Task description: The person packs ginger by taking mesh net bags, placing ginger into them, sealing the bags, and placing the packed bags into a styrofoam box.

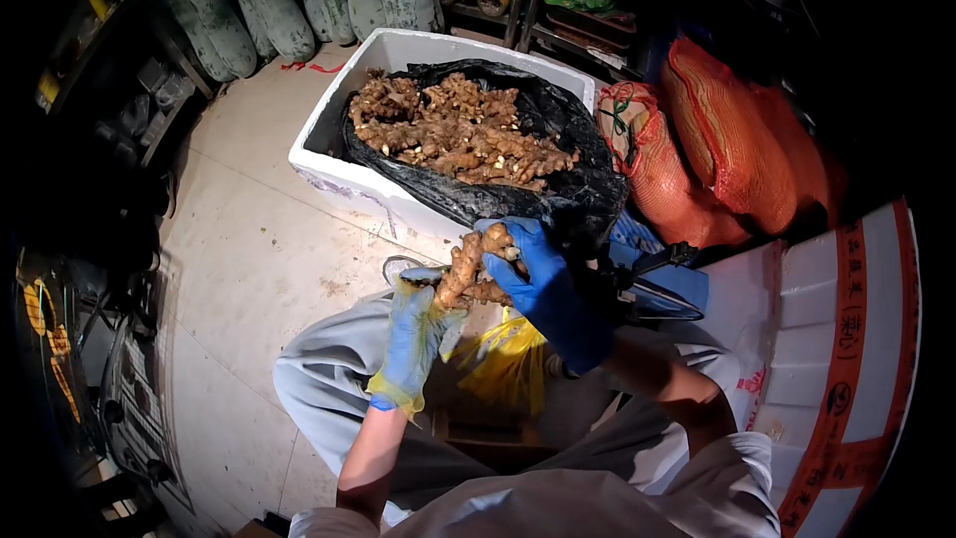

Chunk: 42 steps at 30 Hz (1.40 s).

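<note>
Between my two gloved hands is a knobbly piece of ginger root (pixel 461 269), held above my lap. My left hand (pixel 410 324), in a blue glove with a yellowish cover over it, grips its lower left side. The blue-gloved right hand (pixel 543 284) has its fingers wrapped round the upper right side. Just beyond stands a white foam box (pixel 344 179) lined with a black plastic bag (pixel 488 201). A heap of ginger (pixel 458 130) fills the bag. Below my hands hangs a yellow plastic bag (pixel 506 364) between my knees.
Orange mesh sacks (pixel 732 139) lean right of the box. Several long green winter melons (pixel 249 0) stand at the back left. White foam boxes with red tape (pixel 846 359) are close on my right. A dark rack (pixel 528 0) stands behind; cluttered shelves line the left.
</note>
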{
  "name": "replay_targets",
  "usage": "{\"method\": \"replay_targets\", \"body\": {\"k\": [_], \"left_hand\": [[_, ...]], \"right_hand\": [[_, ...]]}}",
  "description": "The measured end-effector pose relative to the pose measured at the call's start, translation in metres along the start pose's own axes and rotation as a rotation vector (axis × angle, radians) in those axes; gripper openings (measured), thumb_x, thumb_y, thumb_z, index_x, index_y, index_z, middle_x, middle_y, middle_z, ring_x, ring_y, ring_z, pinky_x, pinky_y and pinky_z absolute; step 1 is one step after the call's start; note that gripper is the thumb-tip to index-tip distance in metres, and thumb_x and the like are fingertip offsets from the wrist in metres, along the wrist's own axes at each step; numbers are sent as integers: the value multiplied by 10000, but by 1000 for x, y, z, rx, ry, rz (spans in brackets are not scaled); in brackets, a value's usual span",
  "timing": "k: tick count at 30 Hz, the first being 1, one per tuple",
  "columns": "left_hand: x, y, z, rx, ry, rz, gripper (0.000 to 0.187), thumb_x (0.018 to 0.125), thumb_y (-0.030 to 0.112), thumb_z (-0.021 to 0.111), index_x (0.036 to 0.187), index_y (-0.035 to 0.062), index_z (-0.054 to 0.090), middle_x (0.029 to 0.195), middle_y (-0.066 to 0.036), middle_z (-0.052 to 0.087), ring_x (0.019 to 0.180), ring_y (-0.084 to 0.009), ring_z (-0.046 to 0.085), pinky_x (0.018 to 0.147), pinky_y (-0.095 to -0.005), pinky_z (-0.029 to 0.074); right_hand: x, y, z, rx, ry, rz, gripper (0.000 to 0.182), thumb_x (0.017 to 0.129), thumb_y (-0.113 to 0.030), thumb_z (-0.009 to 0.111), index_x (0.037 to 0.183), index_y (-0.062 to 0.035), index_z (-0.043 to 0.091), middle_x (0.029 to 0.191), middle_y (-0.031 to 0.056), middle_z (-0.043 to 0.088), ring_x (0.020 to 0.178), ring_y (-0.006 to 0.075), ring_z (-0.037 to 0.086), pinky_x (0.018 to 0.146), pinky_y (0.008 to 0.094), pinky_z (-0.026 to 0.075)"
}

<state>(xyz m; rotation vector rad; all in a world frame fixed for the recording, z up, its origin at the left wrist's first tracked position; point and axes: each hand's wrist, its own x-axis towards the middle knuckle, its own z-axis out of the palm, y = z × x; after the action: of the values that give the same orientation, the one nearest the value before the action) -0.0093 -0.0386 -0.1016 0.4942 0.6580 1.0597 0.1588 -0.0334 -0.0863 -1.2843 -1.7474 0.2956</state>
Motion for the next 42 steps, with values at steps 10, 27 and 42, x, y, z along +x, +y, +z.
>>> {"method": "replay_targets", "body": {"k": [10,27,42], "left_hand": [[59,-18,-68,-401,-16,21,180,765,96,533,919,89,439,915,-27,476,884,-174,514,778,-309,454],[120,-27,-85,-481,67,-108,237,744,127,564,953,87,458,1036,-86,498,986,-229,501,824,-369,445],[80,19,-55,53,-349,-96,152,718,109,564,796,20,469,866,-105,509,808,-175,485,754,-264,392]], "right_hand": [[150,115,-49,313,-247,498,255,805,-266,523,770,-17,567,618,8,512,565,100,461,571,223,392],[192,387,83,-425,-493,310,421,667,-370,619,602,42,560,590,229,506,576,372,520,556,403,419],[164,105,70,560,-976,502,275,829,-248,488,937,-17,594,835,56,600,772,130,548,707,250,431]]}}
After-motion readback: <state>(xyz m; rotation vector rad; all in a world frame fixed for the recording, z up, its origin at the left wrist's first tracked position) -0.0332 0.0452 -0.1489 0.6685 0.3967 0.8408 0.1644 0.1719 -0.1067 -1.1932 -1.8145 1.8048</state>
